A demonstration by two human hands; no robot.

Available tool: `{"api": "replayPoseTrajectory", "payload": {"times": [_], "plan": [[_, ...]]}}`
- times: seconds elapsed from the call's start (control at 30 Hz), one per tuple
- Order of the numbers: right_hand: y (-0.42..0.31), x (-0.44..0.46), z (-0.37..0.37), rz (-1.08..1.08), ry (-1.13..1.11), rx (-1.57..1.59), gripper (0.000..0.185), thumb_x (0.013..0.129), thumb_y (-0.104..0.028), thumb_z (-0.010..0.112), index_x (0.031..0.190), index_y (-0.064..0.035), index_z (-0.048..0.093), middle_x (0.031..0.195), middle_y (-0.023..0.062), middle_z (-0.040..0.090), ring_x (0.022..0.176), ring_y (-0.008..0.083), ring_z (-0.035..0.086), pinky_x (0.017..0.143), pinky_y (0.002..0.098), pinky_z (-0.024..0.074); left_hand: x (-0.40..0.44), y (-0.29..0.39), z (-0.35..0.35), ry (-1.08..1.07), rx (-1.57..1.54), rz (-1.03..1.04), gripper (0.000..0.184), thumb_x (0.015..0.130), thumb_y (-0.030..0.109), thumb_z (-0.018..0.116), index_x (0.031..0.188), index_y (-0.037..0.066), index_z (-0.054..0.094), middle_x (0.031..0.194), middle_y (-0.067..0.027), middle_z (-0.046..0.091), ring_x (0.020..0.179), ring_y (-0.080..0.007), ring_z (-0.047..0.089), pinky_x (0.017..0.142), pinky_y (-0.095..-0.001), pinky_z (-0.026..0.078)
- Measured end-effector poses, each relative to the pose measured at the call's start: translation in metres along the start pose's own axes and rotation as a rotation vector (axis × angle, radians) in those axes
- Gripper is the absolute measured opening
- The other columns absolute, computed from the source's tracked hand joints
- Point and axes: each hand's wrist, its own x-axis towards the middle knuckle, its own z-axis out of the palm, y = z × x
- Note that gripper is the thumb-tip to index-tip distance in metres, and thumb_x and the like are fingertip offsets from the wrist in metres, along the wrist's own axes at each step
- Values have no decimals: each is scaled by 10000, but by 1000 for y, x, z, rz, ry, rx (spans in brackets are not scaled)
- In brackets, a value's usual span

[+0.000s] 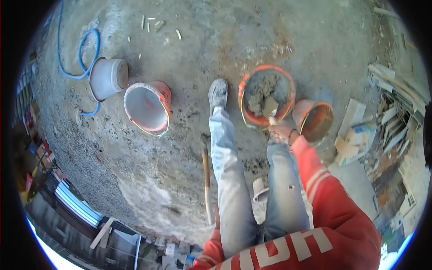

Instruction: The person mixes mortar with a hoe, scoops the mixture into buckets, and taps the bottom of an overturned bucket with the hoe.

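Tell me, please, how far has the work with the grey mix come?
Done, it seems: the grey mix is in the orange-rimmed bucket and looks wet. In hand: the right hand holds the trowel, its blade at the mix. Left, probably: using the lumpy mix that lies there; where it should go does not show.

Can barely see the left hand [217, 219], partly hidden by the thigh [235, 216]; cannot make out the trowel's [270, 107] tip in the mortar [260, 94], nor read the cut-off sweatshirt lettering [279, 249].

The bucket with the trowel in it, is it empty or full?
Partly full: grey mix lies in the bucket, bare wall showing beside it.
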Motion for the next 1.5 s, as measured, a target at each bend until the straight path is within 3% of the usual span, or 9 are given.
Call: {"api": "replayPoseTrajectory", "payload": {"times": [0.17,0.2,0.37,0.43,0.5,0.7,0.8,1.27,1.5], "plan": [[-10,-106,72,-557,753,-1173,328,743,-123,615,1045,-3,568,857,242,640,819,387,655,699,491,504,-17,59,-55,-95,22,-104,339,879,168,606,1173,28,515,1056,-155,631,923,-227,619,756,-366,509],[-34,-95,81,-252,606,-1081,587,738,-52,518,1318,-78,432,1087,279,562,994,475,550,835,513,460,-9,72,-62,-96,45,-93,341,880,171,605,1176,30,512,1060,-155,629,928,-228,616,759,-368,507],[-62,99,46,-418,632,-1027,374,737,-88,552,1108,-42,554,913,266,622,901,430,618,751,488,497,18,126,-103,-72,156,-62,356,884,188,599,1193,43,500,1082,-157,618,951,-237,606,775,-375,500],[-70,97,62,-280,597,-900,257,746,-109,572,980,-3,562,745,247,635,689,393,653,585,493,498,12,138,-119,-66,198,-76,362,885,194,596,1200,49,495,1091,-158,613,960,-240,601,782,-379,497],[-89,41,67,18,350,-394,255,729,-47,577,984,-53,564,776,237,626,784,365,661,697,470,522,10,150,-129,-86,227,-85,367,887,201,594,1207,54,490,1100,-159,609,970,-243,597,788,-382,494],[-37,-67,119,-314,631,-831,327,768,-157,639,1070,-50,573,974,221,616,917,376,637,826,488,501,-16,177,-152,-113,330,-146,385,891,221,587,1227,69,476,1126,-162,595,998,-253,584,808,-391,485],[8,65,108,-350,779,-977,370,777,-209,630,1100,-34,589,1021,224,628,978,396,617,871,463,492,-12,192,-153,-87,388,-131,394,894,231,583,1238,77,468,1140,-163,589,1012,-258,577,818,-396,480],[-11,-25,78,-420,660,-446,300,745,-96,582,1033,-17,602,984,259,639,947,402,627,798,473,492,-85,214,-196,-6,673,-212,434,905,277,566,1285,114,434,1202,-170,557,1078,-281,547,863,-418,459],[-56,99,56,-407,633,-444,441,787,-409,641,1031,-46,694,1036,235,656,987,331,648,855,425,515,-108,236,-178,70,860,-216,455,911,301,557,1309,132,417,1233,-173,542,1110,-293,532,886,-429,449]]}}
